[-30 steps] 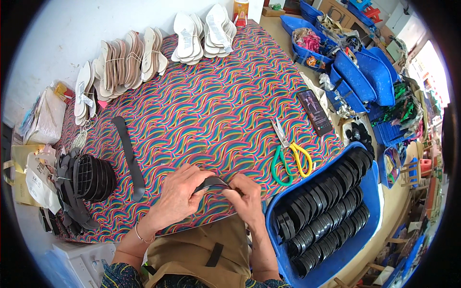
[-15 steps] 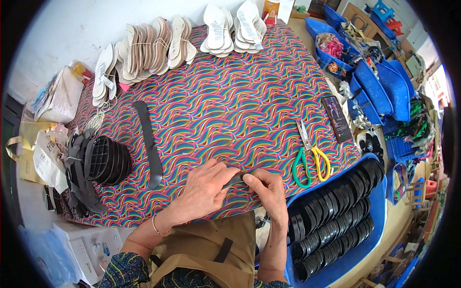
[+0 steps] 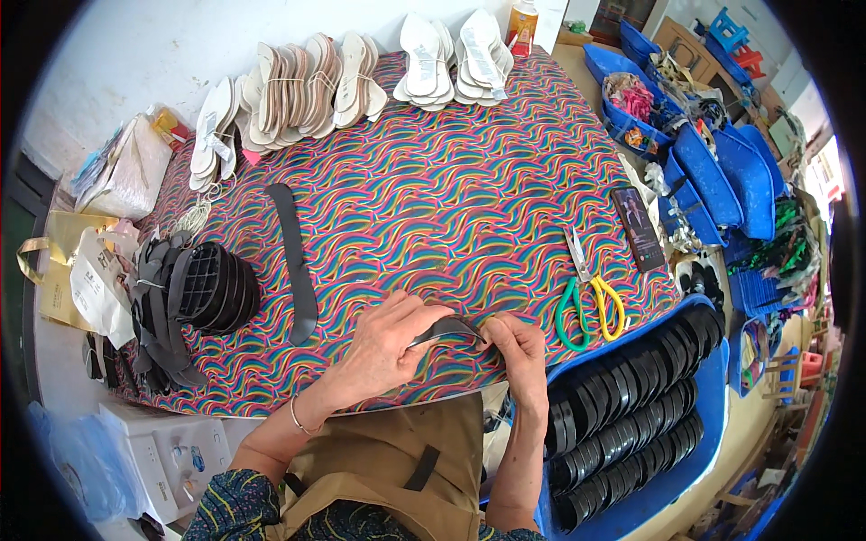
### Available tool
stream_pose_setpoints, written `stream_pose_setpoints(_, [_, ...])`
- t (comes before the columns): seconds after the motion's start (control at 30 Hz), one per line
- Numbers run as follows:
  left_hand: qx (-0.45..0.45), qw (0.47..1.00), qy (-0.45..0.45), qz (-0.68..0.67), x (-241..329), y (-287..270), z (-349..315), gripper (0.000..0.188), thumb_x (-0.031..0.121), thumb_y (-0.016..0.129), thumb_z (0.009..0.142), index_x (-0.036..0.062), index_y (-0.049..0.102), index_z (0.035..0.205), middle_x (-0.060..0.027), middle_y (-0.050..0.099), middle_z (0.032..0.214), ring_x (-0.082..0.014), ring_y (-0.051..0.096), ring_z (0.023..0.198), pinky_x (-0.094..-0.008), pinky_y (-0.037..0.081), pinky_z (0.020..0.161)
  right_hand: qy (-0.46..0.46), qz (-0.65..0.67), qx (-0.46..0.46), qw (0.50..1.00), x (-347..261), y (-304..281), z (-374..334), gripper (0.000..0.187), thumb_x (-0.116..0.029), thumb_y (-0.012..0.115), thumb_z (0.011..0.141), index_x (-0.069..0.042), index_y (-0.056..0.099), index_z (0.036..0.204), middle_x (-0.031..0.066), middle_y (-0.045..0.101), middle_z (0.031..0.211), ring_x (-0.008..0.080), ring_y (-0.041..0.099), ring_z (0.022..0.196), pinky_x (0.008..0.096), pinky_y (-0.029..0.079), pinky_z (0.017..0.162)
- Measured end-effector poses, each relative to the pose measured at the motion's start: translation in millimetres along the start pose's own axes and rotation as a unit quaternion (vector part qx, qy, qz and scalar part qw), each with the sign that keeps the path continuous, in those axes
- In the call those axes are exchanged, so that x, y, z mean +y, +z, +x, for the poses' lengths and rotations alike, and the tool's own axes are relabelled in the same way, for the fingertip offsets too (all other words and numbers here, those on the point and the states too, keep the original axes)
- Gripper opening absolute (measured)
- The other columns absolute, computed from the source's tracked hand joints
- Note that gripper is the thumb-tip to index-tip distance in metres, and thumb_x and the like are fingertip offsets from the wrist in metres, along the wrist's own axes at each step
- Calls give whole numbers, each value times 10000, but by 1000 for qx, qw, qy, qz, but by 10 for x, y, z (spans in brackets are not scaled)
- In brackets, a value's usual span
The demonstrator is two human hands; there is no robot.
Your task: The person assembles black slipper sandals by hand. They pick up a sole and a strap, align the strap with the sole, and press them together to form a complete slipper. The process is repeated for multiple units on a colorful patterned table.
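Note:
Above the table's near edge, my left hand (image 3: 383, 347) and my right hand (image 3: 519, 352) pinch the two ends of a short black strip (image 3: 451, 327). It bows upward between my fingers, its surface glossy. A flat black leather-like strip (image 3: 296, 261) lies on the patterned tablecloth to the left of my hands. Farther left, a ring-shaped stack of black curved pieces (image 3: 221, 288) stands against a tied bundle of dark strips (image 3: 162, 311). Scissors (image 3: 582, 279) with one green and one yellow handle rest to the right, blades apart.
Tied bundles of insoles (image 3: 302, 90) line the wall side. A phone (image 3: 637, 228) lies on the right edge. Below it, a blue bin (image 3: 715, 388) holds rows of shiny black curved pieces. More blue bins (image 3: 708, 185) stand on the floor. A bottle (image 3: 522, 27) stands at the far corner.
The strip between my hands is bent into a higher arch and more of it shows. My right hand has shifted slightly right. The whole view has shifted a little.

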State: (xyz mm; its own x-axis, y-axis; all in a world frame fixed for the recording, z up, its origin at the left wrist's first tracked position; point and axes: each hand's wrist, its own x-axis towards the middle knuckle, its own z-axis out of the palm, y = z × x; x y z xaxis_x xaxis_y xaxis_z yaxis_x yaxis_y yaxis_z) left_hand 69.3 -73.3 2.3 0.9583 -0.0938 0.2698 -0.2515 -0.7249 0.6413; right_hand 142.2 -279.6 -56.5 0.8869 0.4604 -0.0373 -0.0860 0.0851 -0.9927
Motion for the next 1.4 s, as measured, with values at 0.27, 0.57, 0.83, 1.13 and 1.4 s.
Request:
stream_pose_setpoints(0.27, [58,992,87,-70,16,-74,-187,471,-82,635,682,162,779,1058,-119,583,1128,-331,537,1107,-476,400,1026,26,54,68,996,-29,76,-51,419,-312,513,1054,3,656,817,45,643,789,92,558,694,252,437,644])
stream_pose_setpoints(0.57, [47,976,135,-162,-70,-21,-196,422,-86,635,721,200,807,979,-151,532,1320,-361,419,1355,-545,267,1167,130,318,44,938,104,345,-180,432,-368,524,1030,23,620,1187,119,695,1106,212,702,947,358,575,801])
stream_pose_setpoints(0.83, [171,844,-14,-508,8,79,-145,548,0,532,955,-55,378,1478,-140,417,1485,-275,371,1430,-421,314,1166,29,313,130,940,234,452,-168,499,-382,592,974,38,596,1243,128,670,1179,239,664,1086,409,523,964])
stream_pose_setpoints(1.13, [198,827,-216,-479,-106,545,-147,391,338,464,1075,-20,620,1054,15,571,868,-77,475,797,-290,416,710,-42,243,130,960,260,532,-188,450,-368,558,1009,42,612,1187,110,661,1166,203,648,1048,381,522,916])
stream_pose_setpoints(1.4, [176,888,-202,-374,-79,491,-223,411,363,446,1076,-11,608,1023,25,519,801,-59,446,746,-300,391,625,-47,216,200,954,351,582,-170,424,-359,533,1022,43,629,1118,92,667,1058,170,640,955,358,517,852])
